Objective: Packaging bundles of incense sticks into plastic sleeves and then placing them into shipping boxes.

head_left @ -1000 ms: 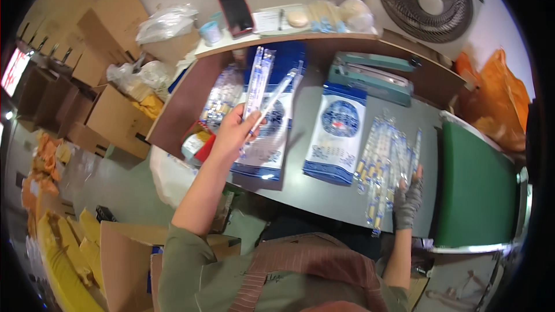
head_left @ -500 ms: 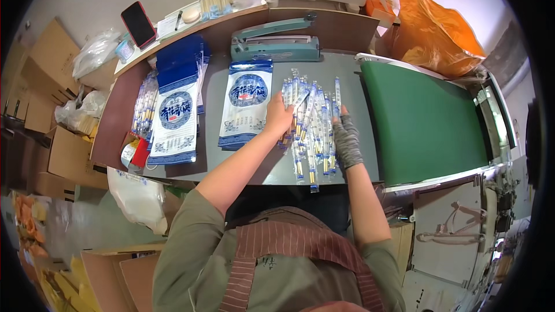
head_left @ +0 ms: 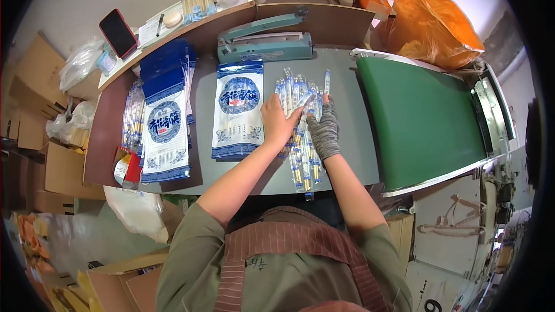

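Observation:
A loose bundle of individually wrapped chopsticks [head_left: 302, 164], in clear film with blue ends and gold bands, lies on the grey tabletop. My bare left hand [head_left: 278, 124] curls around the bundle's left side, thumb across the packs. From the right, my right hand [head_left: 325, 133], in a grey fingerless glove, closes on packs at the other side; one wrapped pair [head_left: 327, 81] sticks up past its fingertips. Some fingers are hidden by the packs. Left of my left hand lies a stack of blue-and-white printed pouches [head_left: 238, 110].
More pouches [head_left: 165, 133] overlap at the left, beside further wrapped chopsticks [head_left: 133, 115]. A teal bag sealer [head_left: 266, 46] stands at the back. On the right is a green conveyor belt [head_left: 422, 121], with an orange bag [head_left: 433, 23] behind it. A phone [head_left: 118, 33] leans on the shelf.
My right hand has moved left, bringing the packs at the right edge in toward the bundle. My left hand stays at the bundle's left side. The whole view has shifted slightly.

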`<act>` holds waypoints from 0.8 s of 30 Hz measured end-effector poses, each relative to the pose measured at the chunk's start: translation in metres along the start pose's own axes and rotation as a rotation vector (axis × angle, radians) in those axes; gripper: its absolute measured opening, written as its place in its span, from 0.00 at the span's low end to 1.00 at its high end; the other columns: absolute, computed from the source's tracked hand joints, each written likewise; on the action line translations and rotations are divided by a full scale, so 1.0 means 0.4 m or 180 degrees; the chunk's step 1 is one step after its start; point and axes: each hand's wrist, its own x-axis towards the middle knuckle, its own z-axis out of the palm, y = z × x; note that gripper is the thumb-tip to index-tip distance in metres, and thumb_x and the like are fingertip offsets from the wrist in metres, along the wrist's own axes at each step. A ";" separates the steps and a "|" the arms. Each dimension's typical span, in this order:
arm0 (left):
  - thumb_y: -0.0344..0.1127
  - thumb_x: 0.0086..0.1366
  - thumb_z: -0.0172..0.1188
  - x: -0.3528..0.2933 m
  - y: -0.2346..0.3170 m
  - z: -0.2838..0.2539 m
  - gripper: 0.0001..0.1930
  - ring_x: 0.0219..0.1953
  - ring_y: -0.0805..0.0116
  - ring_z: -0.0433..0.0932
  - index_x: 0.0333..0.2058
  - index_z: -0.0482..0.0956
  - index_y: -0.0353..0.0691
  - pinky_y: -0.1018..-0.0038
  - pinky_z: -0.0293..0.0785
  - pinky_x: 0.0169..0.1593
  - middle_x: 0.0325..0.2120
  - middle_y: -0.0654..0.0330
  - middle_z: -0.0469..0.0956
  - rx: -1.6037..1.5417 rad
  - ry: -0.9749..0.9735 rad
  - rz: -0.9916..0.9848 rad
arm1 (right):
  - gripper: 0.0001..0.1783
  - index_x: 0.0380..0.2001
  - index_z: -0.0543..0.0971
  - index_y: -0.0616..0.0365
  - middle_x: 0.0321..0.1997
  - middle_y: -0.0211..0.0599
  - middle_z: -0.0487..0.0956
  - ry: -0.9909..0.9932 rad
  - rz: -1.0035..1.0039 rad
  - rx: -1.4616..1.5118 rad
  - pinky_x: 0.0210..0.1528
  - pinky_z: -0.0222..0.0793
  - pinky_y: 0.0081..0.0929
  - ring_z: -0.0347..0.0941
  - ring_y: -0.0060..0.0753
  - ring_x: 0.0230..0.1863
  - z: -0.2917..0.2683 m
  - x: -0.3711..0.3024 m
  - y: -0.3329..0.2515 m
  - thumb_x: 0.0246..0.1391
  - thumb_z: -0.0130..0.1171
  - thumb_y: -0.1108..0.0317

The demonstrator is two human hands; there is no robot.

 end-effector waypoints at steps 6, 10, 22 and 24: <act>0.47 0.57 0.61 -0.004 0.000 0.009 0.32 0.53 0.44 0.64 0.51 0.65 0.25 0.58 0.59 0.58 0.49 0.42 0.68 -0.0055 0.0251 0.0128 | 0.38 0.64 0.54 0.63 0.67 0.50 0.57 0.0065 0.0029 -0.0046 0.67 0.47 0.30 0.52 0.43 0.68 0.019 0.001 -0.036 0.52 0.56 0.70; 0.42 0.65 0.53 -0.033 0.002 -0.017 0.22 0.43 0.51 0.74 0.52 0.67 0.33 0.66 0.66 0.53 0.42 0.45 0.75 -0.1062 -0.0727 -0.0461 | 0.34 0.65 0.51 0.62 0.65 0.42 0.60 -0.0358 0.0950 0.2072 0.64 0.51 0.25 0.55 0.33 0.65 0.053 -0.076 -0.094 0.60 0.50 0.64; 0.29 0.58 0.58 -0.237 0.049 -0.173 0.37 0.61 0.58 0.55 0.63 0.50 0.40 0.66 0.53 0.63 0.54 0.50 0.55 -0.1964 -0.1008 -0.0576 | 0.25 0.50 0.71 0.64 0.43 0.36 0.75 -0.1152 0.1852 0.3345 0.45 0.66 0.23 0.69 0.24 0.42 -0.033 -0.200 -0.180 0.55 0.59 0.58; 0.29 0.58 0.58 -0.237 0.045 -0.172 0.37 0.61 0.57 0.54 0.63 0.50 0.39 0.65 0.52 0.63 0.54 0.50 0.56 -0.1963 -0.0812 -0.0528 | 0.24 0.50 0.71 0.63 0.43 0.35 0.75 -0.1159 0.1764 0.3291 0.46 0.66 0.23 0.69 0.23 0.42 -0.035 -0.196 -0.188 0.56 0.58 0.58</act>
